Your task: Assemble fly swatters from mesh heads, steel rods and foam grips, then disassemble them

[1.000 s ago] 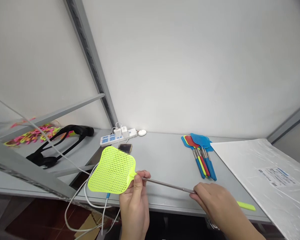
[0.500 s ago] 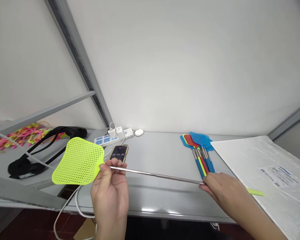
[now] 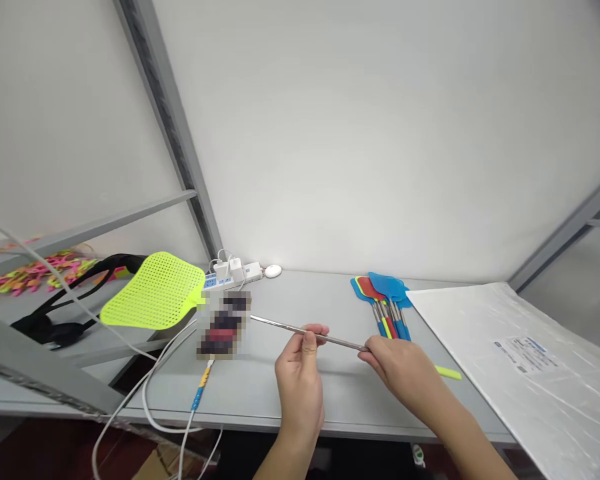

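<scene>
A flat white package (image 3: 460,320) lies on the right of the grey tabletop (image 3: 250,387); above the tabletop, a yellow-green fly swatter (image 3: 155,293) is held sideways, its shaft (image 3: 275,324) pinched midway by the left hand (image 3: 303,367) and gripped beside the handle (image 3: 449,373) by the right hand (image 3: 400,367), probably to steady so long a rod. Its broad head is finely perforated, the shaft slim and metallic.

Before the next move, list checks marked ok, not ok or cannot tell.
1. Left hand closed on shaft: ok.
2. Right hand closed on handle: ok; its end pokes out.
3. Mesh head clear of black strap: cannot tell; they overlap in view.
4. Phone screen readable: not ok; pixelated.
5. Right hand clear of swatter pile: cannot tell; they meet in view.
</scene>
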Available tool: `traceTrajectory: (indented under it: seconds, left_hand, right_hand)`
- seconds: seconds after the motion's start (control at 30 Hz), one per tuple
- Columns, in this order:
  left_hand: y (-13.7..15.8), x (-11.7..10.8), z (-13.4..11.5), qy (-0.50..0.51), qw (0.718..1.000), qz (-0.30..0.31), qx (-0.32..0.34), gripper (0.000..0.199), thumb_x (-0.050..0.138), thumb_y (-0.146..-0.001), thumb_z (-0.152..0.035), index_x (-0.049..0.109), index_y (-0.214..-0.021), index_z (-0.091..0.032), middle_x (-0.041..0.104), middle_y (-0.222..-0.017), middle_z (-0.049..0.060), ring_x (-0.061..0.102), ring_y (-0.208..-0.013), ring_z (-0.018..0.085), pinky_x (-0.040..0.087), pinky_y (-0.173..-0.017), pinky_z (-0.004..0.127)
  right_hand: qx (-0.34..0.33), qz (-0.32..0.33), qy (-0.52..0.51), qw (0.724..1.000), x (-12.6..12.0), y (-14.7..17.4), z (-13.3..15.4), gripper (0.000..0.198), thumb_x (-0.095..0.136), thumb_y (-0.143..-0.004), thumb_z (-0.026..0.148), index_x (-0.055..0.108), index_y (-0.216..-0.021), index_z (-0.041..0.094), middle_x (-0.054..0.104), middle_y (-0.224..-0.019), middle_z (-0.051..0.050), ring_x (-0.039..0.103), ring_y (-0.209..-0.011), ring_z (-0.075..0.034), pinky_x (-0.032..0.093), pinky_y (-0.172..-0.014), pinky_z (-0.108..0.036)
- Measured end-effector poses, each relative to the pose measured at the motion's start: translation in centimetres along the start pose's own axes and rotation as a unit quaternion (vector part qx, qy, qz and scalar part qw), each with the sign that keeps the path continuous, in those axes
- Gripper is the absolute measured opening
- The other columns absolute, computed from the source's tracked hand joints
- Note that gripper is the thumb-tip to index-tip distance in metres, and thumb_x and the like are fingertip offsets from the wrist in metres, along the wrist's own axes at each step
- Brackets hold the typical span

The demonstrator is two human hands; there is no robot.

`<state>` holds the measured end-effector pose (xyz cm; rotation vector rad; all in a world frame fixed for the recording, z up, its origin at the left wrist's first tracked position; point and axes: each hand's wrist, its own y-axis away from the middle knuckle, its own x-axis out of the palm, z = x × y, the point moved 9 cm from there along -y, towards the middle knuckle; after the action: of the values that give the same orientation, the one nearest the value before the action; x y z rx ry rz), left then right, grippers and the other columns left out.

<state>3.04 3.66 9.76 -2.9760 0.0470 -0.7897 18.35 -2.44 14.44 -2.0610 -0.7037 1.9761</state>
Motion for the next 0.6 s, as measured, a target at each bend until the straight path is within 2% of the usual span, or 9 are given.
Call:
traceTrajectory:
  seconds: [0.2, 0.3, 0.4, 0.5, 0.6]
  left_hand:
    - [-2.7, -1.3, -1.1, 0.084, 0.993, -0.078, -0.01, 0.028, 0.072, -0.081, -0.044, 0.071, -0.086, -0.017, 0.066, -0.097, 0.005, 0.059, -0.092, 0.016, 0.05, -0.084, 0.03]
    - [-3.9, -1.3, -1.9, 0.109, 0.99, -0.093, -0.003, 0.027, 0.075, -0.078, -0.043, 0.071, -0.084, -0.017, 0.065, -0.095, 0.004, 0.059, -0.092, 0.015, 0.05, -0.084, 0.029]
    - [-5.1, -1.1, -2.6, 0.119, 0.989, -0.09, 0.016, 0.025, 0.075, -0.079, -0.041, 0.07, -0.084, -0.017, 0.064, -0.093, 0.003, 0.059, -0.092, 0.015, 0.05, -0.084, 0.029]
    - [-6.0, -1.7, -2.7, 0.137, 0.982, -0.115, 0.054, 0.022, 0.071, -0.082, -0.041, 0.069, -0.086, -0.019, 0.064, -0.092, 0.001, 0.059, -0.092, 0.013, 0.05, -0.086, 0.029]
    - [-6.3, -1.4, -0.8, 0.115, 0.988, -0.1, 0.032, 0.028, 0.066, -0.086, -0.046, 0.068, -0.097, -0.021, 0.067, -0.096, 0.003, 0.061, -0.096, 0.015, 0.049, -0.087, 0.031]
  right_hand:
    - [-0.007, -0.003, 0.042, 0.999, 1.1, 2.0, -4.6, 0.035, 0.033, -0.102, 0.038, 0.045, -0.074, 0.023, 0.055, -0.059, 0.002, 0.051, -0.049, -0.016, 0.024, -0.05, -0.029]
    - [-0.017, -0.019, 0.055, 0.998, 1.2, 2.9, -6.5, 0.033, 0.035, -0.102, 0.034, 0.044, -0.072, 0.022, 0.052, -0.058, 0.003, 0.049, -0.048, -0.015, 0.027, -0.05, -0.028]
    - [-0.038, -0.041, 0.065, 0.996, 0.7, 2.8, -7.5, 0.031, 0.04, -0.101, 0.031, 0.046, -0.073, 0.022, 0.053, -0.062, 0.003, 0.048, -0.05, -0.014, 0.029, -0.052, -0.027]
    - [-0.04, -0.065, 0.063, 0.995, 0.1, 2.0, -8.0, 0.028, 0.042, -0.1, 0.032, 0.05, -0.077, 0.021, 0.053, -0.064, 0.002, 0.048, -0.051, -0.013, 0.03, -0.052, -0.027]
    - [-0.026, -0.085, 0.054, 0.995, 0.0, 1.1, -7.7, 0.028, 0.042, -0.1, 0.033, 0.051, -0.077, 0.02, 0.052, -0.063, 0.003, 0.048, -0.05, -0.013, 0.028, -0.051, -0.026]
